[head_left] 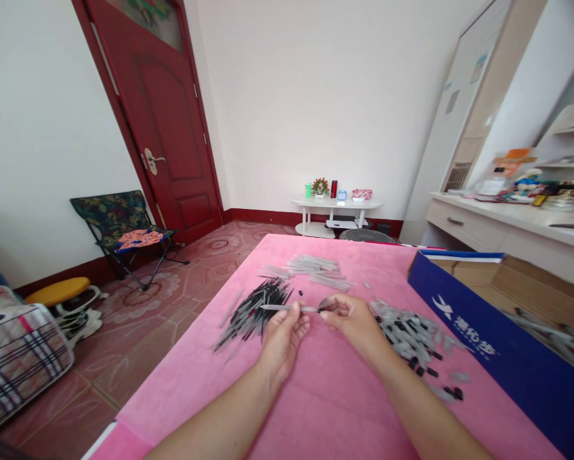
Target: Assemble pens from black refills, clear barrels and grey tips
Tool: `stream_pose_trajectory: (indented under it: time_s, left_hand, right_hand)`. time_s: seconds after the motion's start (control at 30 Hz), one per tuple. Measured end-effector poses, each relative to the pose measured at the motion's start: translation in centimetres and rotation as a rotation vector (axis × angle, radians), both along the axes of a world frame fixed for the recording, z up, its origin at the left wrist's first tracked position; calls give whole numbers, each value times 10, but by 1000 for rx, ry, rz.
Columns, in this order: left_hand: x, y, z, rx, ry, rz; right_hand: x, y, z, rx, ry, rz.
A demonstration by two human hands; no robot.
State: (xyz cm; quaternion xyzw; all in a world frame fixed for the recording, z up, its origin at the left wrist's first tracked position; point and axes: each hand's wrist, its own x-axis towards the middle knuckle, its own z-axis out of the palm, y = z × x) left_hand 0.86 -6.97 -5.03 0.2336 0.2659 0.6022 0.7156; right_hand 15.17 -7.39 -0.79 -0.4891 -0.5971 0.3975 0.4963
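Two hands meet over the middle of the pink bench. Left hand: fingers curled, thumb and fingertips pinching a thin pale tube held level, running left to right. Right hand: closed at the fingertips on the tube's dark right end. Whether that end is a tip or a small cap is too small to tell, and the fingers hide the join. Both forearms enter from the lower edge, cut off by the frame.

Just left of the left hand lies a fan of thin black refills, with the tube's left end above it; single pieces blur together. Beyond the hands is a loose heap of clear barrels, with a few small black bits between heap and hands. Just right of the right hand is a spread of grey and black caps; their shapes are indistinct. Further right stands an open blue box with white lettering, cut off by the frame; long grey pieces show inside it, unclearly.

Off the bench: a folding chair beside a red door whose top is out of frame; a yellow stool; a checked bag, partly cut off at left; a white side table by the far wall, its small items too distant to identify.
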Motion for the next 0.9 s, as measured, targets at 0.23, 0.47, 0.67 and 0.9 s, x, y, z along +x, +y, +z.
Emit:
stream_pose_trajectory:
  time_s: [0.23,0.47,0.67,0.9]
  left_hand:
    - [1,-1,1,26,95,17]
    - [3,-3,0,94,104,50]
    - [1,-1,0,48,59,71]
    - [2,-3,1,62,81,45]
  right_hand:
    - [0,5,-9,37,-75,-23]
    - [-3,2,-20,-55,-163,-37]
    - [-7,-3,-15,-53,-171,7]
    - [-4,-3,-16,26,-323,-6]
